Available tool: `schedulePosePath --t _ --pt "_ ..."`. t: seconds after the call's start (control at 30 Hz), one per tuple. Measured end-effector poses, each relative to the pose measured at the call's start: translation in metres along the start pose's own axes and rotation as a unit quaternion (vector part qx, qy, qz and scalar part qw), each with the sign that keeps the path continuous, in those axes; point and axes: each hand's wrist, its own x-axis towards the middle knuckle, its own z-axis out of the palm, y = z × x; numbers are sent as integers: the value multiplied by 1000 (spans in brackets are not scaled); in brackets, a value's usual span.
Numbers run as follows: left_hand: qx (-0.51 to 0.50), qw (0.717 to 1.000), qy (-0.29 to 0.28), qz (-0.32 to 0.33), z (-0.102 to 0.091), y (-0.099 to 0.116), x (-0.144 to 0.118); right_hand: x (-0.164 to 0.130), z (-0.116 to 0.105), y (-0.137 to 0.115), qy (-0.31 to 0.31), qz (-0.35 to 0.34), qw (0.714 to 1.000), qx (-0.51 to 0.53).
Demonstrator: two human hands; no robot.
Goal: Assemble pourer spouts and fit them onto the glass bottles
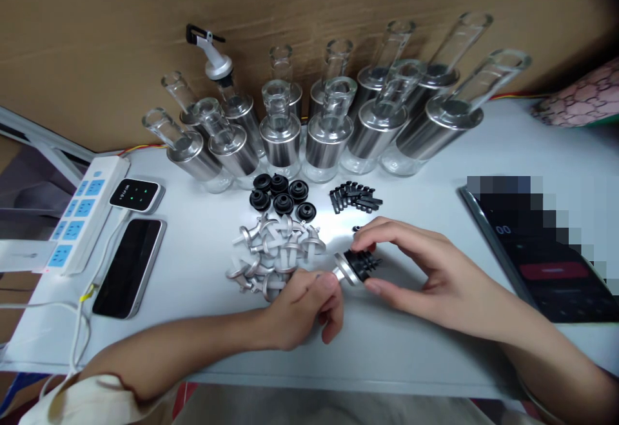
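Observation:
My left hand (pixel 302 309) pinches the silver spout end of a bottle pourer (pixel 344 266) between thumb and bent fingers. My right hand (pixel 435 276) curves round its black ribbed rubber stopper (pixel 362 262), thumb below and index finger above. The pourer lies sideways above the table, stopper pointing right. To the left is a heap of silver pourer spouts (pixel 278 247) with white tubes. Behind them sit several loose black stoppers (pixel 284 203). Small black levers (pixel 355 197) lie in a bunch further right, and one small black piece (pixel 356 229) is beside my right fingertips.
Several glass bottles with metal sleeves (pixel 281 148) stand along the back; one carries a complete pourer (pixel 217 60). At left are a power strip (pixel 87 215), a small black-faced device (pixel 137 195) and a phone (pixel 129 269). A tablet (pixel 546 270), partly pixelated, lies right.

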Motion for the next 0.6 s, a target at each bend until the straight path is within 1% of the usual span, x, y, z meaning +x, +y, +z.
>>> schedulePosePath --t 0.13,0.37,0.6 --pt "-15 1000 -4 6 0 -1 1 0 0 2 16 -19 1000 10" --pt "-22 1000 -8 18 0 0 1 0 1 6 42 -11 999 26" --pt "8 999 -13 32 0 -2 0 1 3 9 72 -27 997 -24"
